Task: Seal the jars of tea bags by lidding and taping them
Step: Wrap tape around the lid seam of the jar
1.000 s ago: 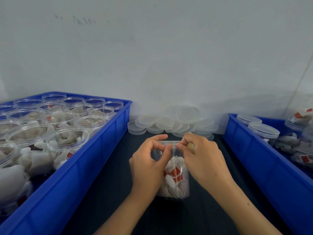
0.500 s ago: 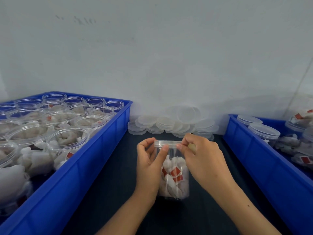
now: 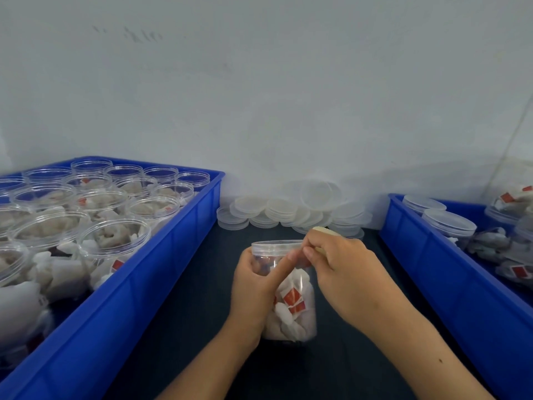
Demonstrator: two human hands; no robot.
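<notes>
Centre frame, my left hand (image 3: 253, 287) grips the upright clear plastic tea-bag jar (image 3: 288, 293). My right hand (image 3: 343, 272) pinches something pale at its lidded rim, right of the jar.

Before us a jar (image 3: 291, 307) stands upright on the table (image 3: 184, 327), our left hand (image 3: 253, 287) on its left, our right hand (image 3: 346, 272) on its right. Lids (image 3: 288, 209) are heaped behind it (against the wall (image 3: 259, 96)). Left crate (image 3: 138, 290) holds unlidded jars (image 3: 109, 241); right crate (image 3: 450, 278) holds lidded jars (image 3: 450, 226).
</notes>
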